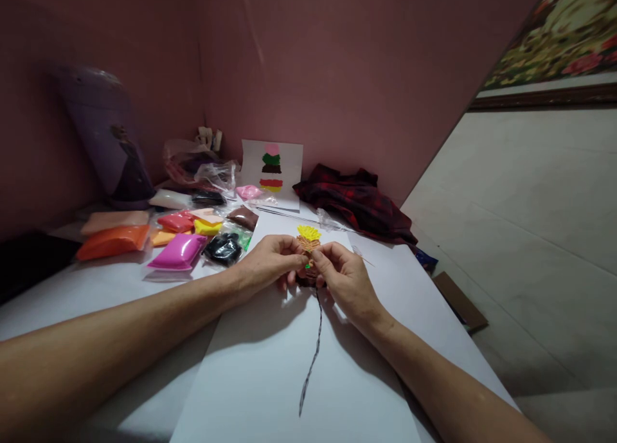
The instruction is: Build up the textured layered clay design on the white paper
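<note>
A small clay picture lies on a white sheet (279, 379), with a yellow ridged clay piece (309, 232) at its top. Below the yellow come tan clay strands (307, 244), a bit of green and a dark brown lower part, partly covered by my fingers. From the bottom a thin dark twisted line (318, 334) runs down the sheet. My left hand (277, 256) pinches thumb to forefinger at the left of the clay picture. Opposite it, my right hand (344, 276) pinches close to the left fingertips. Whatever sits between the fingertips is too small to make out.
Left of the sheet lie several clay packets, among them magenta (178, 253), orange (113, 242) and black (224, 250). Behind stands a card with coloured clay layers (271, 160). A dark red checked cloth (354, 198) lies back right; a purple container (103, 134) leans at back left.
</note>
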`<action>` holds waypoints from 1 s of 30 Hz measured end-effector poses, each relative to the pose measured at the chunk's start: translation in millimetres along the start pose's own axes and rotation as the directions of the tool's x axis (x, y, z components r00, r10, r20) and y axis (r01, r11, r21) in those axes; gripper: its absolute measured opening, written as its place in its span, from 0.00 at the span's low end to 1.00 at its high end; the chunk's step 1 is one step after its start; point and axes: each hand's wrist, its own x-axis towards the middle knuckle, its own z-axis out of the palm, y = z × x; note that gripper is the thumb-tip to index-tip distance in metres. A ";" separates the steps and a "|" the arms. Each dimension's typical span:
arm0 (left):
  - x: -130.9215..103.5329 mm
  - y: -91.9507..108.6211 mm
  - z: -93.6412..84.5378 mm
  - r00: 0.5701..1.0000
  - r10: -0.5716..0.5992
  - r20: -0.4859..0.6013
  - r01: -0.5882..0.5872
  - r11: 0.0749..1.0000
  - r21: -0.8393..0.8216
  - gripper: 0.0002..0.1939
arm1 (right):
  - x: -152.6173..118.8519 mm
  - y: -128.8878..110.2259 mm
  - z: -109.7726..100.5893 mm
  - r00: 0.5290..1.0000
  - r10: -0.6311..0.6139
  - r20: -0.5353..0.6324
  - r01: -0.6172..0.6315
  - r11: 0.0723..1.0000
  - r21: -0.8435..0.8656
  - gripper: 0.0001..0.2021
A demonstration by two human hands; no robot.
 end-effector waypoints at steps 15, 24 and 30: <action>-1.0 1.2 1.0 1.000 0.013 -0.003 -0.013 1.000 -0.022 0.09 | 0.0 1.2 -1.1 1.000 0.012 0.002 -0.012 0.999 -0.041 0.10; -2.5 4.6 2.0 1.000 -0.007 -0.010 0.007 1.000 0.022 0.07 | 0.2 -3.4 -0.9 1.000 -0.011 -0.021 0.012 1.000 0.024 0.07; -3.7 6.1 2.9 1.000 -0.017 -0.006 0.018 0.999 0.047 0.06 | 0.4 -1.9 -1.7 0.999 -0.030 -0.030 0.028 0.998 -0.059 0.06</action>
